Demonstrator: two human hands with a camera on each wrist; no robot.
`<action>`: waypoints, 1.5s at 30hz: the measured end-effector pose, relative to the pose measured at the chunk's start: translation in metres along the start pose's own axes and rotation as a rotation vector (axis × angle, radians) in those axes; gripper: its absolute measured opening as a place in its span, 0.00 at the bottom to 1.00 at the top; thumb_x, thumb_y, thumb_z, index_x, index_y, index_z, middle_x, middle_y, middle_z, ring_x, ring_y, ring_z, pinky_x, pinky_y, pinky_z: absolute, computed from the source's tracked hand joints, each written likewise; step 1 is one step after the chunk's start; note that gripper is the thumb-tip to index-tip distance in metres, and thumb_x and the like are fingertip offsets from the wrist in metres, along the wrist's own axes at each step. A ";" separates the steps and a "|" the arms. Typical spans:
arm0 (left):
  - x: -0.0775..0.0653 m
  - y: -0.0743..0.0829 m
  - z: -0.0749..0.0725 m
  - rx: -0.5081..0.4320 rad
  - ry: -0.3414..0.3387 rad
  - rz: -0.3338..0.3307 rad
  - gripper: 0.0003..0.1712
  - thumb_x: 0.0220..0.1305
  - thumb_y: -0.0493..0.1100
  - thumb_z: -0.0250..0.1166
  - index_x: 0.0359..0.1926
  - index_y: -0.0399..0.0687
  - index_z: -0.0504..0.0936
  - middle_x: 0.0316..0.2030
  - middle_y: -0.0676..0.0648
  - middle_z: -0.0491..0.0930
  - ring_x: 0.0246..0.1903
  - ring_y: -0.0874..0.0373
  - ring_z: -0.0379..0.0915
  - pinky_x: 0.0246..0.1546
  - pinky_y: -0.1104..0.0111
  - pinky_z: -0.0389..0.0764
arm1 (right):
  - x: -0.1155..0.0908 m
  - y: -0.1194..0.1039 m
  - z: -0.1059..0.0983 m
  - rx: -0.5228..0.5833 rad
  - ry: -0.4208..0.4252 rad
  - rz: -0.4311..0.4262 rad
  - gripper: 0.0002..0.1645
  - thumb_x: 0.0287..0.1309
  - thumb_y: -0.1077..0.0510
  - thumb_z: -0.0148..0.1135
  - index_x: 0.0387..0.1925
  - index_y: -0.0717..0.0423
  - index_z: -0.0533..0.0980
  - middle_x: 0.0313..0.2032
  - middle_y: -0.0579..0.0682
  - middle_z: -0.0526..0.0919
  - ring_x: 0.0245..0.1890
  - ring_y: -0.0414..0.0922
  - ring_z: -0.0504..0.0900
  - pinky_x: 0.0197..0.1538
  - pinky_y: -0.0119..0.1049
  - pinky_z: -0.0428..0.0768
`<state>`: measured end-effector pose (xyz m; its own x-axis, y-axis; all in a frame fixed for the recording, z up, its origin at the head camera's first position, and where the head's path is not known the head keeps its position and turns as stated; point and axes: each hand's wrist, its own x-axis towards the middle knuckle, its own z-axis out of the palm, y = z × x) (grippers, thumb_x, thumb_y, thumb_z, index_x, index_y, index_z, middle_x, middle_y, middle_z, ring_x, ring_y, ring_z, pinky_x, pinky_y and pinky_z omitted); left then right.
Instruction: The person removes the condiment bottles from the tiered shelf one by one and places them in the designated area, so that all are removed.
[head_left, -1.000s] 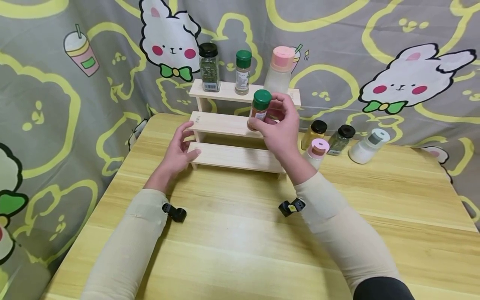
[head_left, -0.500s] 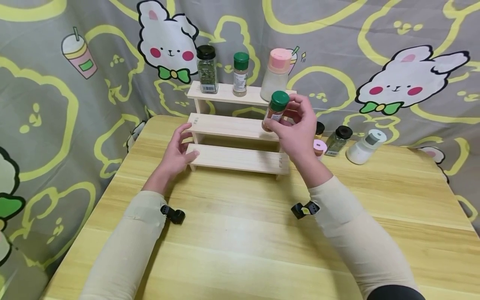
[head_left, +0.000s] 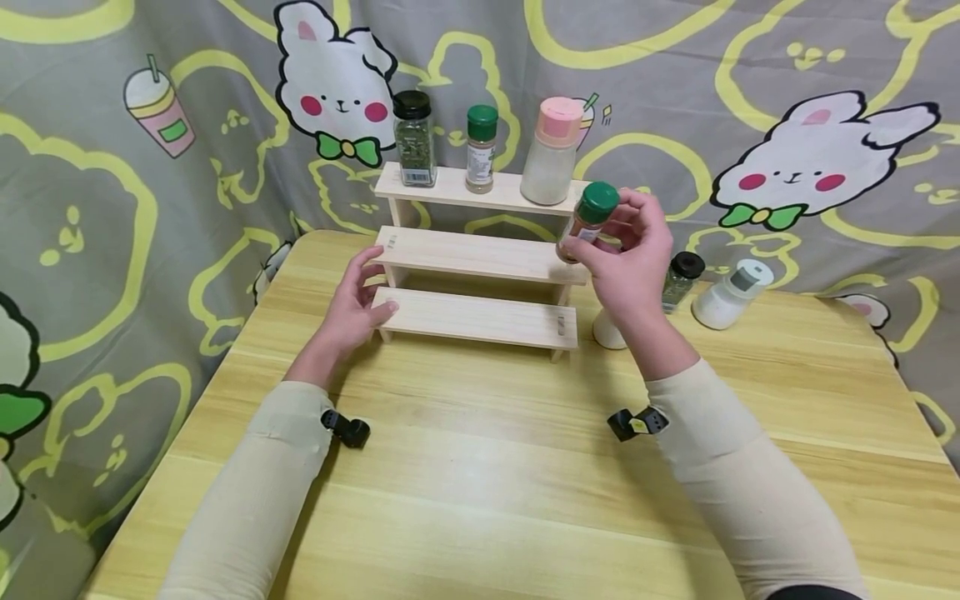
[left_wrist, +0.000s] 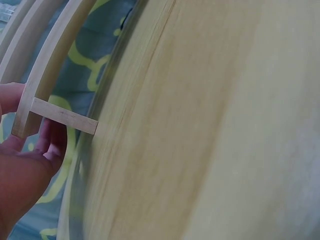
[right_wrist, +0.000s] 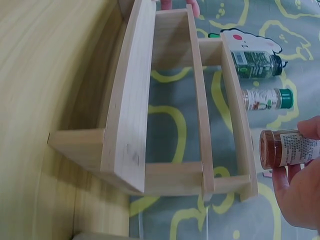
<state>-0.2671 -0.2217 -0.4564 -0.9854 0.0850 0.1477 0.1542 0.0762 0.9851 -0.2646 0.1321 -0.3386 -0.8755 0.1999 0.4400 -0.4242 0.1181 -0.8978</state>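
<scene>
My right hand (head_left: 633, 258) grips a small spice jar (head_left: 589, 223) with a green cap, tilted, by the right end of the middle shelf. In the right wrist view this jar (right_wrist: 287, 148) shows reddish-brown contents and a printed label. My left hand (head_left: 352, 300) holds the left end of a three-tier wooden rack (head_left: 472, 317), thumb on the lowest board. The left wrist view shows those fingers around the end of a board (left_wrist: 55, 55). On the top tier stand a black-capped herb jar (head_left: 416, 146), a green-capped jar (head_left: 481, 154) and a pink-capped shaker (head_left: 551, 158).
Right of the rack on the wooden table (head_left: 465, 467) are a black-capped jar (head_left: 679, 282) and a white-topped shaker (head_left: 731, 298). A pale bottle (head_left: 608, 332) is mostly hidden behind my right hand. A patterned curtain (head_left: 247, 167) hangs behind the table.
My right hand has carried the green-capped jar rightward along the rack, from over the middle shelf to its right end. My left hand keeps its hold on the rack.
</scene>
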 end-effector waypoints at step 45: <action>-0.002 0.004 0.003 -0.001 0.002 -0.018 0.51 0.60 0.17 0.58 0.76 0.59 0.55 0.66 0.38 0.64 0.54 0.42 0.67 0.49 0.67 0.73 | 0.002 0.018 -0.103 -0.010 0.210 0.097 0.38 0.37 0.75 0.79 0.52 0.52 0.76 0.47 0.53 0.79 0.45 0.48 0.80 0.45 0.30 0.81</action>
<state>-0.2645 -0.2188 -0.4527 -0.9881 0.0821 0.1301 0.1364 0.0768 0.9877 -0.2503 0.2349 -0.3519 -0.8444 0.4086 0.3465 -0.3370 0.0978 -0.9364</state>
